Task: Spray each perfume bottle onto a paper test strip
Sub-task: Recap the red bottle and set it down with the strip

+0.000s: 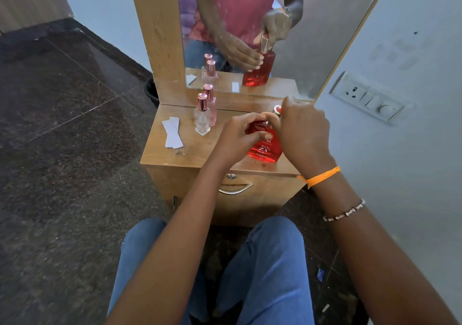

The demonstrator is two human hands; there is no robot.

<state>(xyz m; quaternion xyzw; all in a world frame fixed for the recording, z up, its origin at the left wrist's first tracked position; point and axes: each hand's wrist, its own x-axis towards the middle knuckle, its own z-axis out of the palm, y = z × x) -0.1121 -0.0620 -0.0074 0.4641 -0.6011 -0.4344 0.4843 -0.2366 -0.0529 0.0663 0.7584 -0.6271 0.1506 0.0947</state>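
Wooden tabletop (170, 159) before a mirror, my left hand (236, 137) gripping the red perfume bottle (265, 147), my right hand (303, 130) curled round its cap (277, 110), paper test strips (172, 132) lying apart.

Wooden dressing unit (175, 157) stands on dark stone floor (62, 124). Mirror (295, 49) rises behind its top; drawer handle (235, 189) below; wall socket (370, 97) right.

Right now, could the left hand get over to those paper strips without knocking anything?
Probably yes. The paper strips lie flat near the table's left edge, and the left hand is busy gripping the red bottle. The clear bottle stands between them, slightly farther back, so a path along the front edge looks open.
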